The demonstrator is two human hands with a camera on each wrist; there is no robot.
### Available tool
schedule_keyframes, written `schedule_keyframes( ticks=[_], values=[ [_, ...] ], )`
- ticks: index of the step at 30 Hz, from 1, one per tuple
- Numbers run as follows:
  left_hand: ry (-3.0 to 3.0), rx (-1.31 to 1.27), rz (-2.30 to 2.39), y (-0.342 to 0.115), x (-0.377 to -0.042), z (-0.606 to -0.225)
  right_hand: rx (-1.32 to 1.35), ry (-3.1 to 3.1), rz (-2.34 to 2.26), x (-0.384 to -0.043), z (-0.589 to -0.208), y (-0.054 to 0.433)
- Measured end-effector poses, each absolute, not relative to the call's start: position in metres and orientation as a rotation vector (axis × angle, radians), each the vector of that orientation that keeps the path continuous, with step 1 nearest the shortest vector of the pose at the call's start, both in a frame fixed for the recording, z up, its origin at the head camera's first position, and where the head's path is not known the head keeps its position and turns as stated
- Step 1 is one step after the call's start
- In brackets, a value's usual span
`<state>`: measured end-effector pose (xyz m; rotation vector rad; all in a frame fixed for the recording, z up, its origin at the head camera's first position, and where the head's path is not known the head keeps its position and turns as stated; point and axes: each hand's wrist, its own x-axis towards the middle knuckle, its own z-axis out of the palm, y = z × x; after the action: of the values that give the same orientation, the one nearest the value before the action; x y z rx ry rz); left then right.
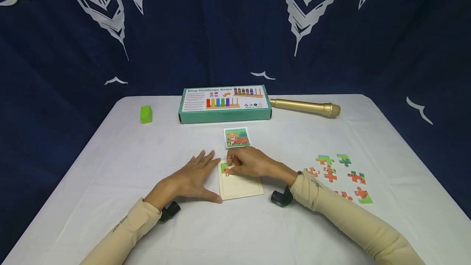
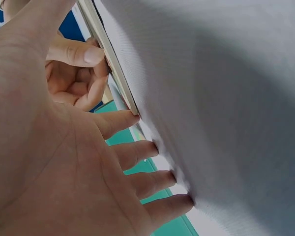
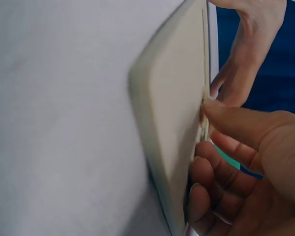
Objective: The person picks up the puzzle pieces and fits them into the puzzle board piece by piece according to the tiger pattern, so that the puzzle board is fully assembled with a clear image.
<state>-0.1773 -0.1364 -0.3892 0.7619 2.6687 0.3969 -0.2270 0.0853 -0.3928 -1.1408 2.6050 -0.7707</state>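
Sleeved right hand (image 1: 254,162); "Ring Challenge Game" box (image 1: 225,116).

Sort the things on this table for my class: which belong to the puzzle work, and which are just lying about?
Belong:
- puzzle board
- corner puzzle piece
- loose puzzle pieces
- tiger picture card, probably the guide

Lying about:
- green block
- game box
- gold microphone

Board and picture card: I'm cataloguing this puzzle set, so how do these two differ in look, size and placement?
The board is larger than the picture card. The picture card carries a printed orange animal; the board is mostly bare and pale, with a green-and-orange puzzle piece at its far left corner. The board lies nearer the person, the picture card farther away. Both are flat and roughly square.
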Motion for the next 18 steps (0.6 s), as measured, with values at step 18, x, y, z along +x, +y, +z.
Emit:
schedule_keyframes(
  ticks=[18],
  values=[
    [2.686,0.746,0.396,-0.134,-0.178,-0.392,-1.11,2.819,-0.629,-0.219,-0.355,0.177]
  ],
)
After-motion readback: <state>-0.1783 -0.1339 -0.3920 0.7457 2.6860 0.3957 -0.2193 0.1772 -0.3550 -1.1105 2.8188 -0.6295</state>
